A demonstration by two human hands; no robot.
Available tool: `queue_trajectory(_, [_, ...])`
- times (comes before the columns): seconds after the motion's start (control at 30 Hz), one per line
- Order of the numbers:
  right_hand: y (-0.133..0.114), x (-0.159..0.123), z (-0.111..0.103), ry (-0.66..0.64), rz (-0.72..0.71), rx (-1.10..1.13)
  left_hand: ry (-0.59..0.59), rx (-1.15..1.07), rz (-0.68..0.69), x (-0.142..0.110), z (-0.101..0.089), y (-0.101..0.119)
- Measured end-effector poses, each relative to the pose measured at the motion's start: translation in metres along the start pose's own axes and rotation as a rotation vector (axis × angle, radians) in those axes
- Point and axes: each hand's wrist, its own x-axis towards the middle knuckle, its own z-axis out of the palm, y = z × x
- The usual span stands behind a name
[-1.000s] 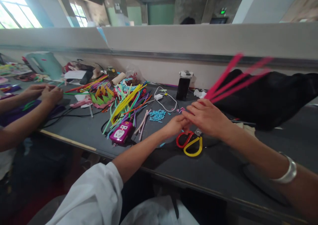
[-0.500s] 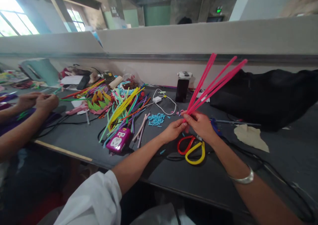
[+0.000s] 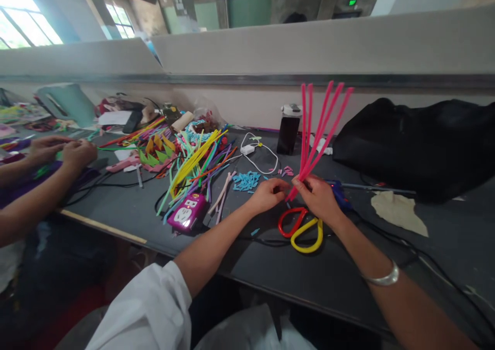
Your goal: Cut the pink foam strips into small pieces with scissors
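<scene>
While your right hand [image 3: 319, 196] pinches the stems [image 3: 311, 156] low, presumably letting their tops fan, your left hand [image 3: 268, 194] (holding anything? can't tell) curls alongside.

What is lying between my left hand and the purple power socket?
In the head view, pale pink and lilac strips lie between your left hand and the power socket; the blue pile is further back.

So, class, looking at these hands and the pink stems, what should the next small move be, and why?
Probably the left hand should pinch the lower ends of the pink stems: the right hand grips them, their tops fan apart, and those ends poke out close to the left hand.
</scene>
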Motion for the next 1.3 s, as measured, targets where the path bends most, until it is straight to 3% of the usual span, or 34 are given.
queue_trajectory(0.23, [0.014, 0.0, 0.004, 0.092, 0.061, -0.062, -0.214, 0.15, 0.152, -0.004, -0.007, 0.003])
queue_trajectory(0.4, [0.015, -0.001, 0.002, 0.236, 0.099, -0.065, -0.311, 0.472, 0.24, -0.006, -0.005, 0.01])
queue_trajectory(0.53, [0.013, -0.004, 0.003, 0.262, 0.075, -0.056, -0.263, 0.605, 0.174, -0.009, -0.002, 0.013])
queue_trajectory(0.67, [0.017, -0.006, 0.005, 0.279, 0.081, -0.071, -0.08, 0.746, -0.031, -0.009, -0.015, 0.007])
queue_trajectory(0.77, [0.02, -0.007, 0.009, 0.234, 0.081, -0.091, 0.044, 0.827, -0.202, -0.008, -0.033, 0.001])
queue_trajectory(0.83, [0.021, -0.008, 0.013, 0.163, 0.073, -0.109, 0.053, 0.855, -0.269, -0.01, -0.044, 0.0])
queue_trajectory(1.07, [0.024, -0.008, 0.018, -0.026, 0.109, -0.176, -0.124, 0.811, -0.223, -0.038, -0.061, 0.031])
queue_trajectory(1.17, [0.023, -0.007, 0.017, -0.093, 0.124, -0.187, -0.259, 0.733, -0.161, -0.063, -0.06, 0.049])
queue_trajectory(1.3, [0.022, -0.007, 0.016, -0.142, 0.141, -0.2, -0.354, 0.689, -0.155, -0.089, -0.055, 0.063])
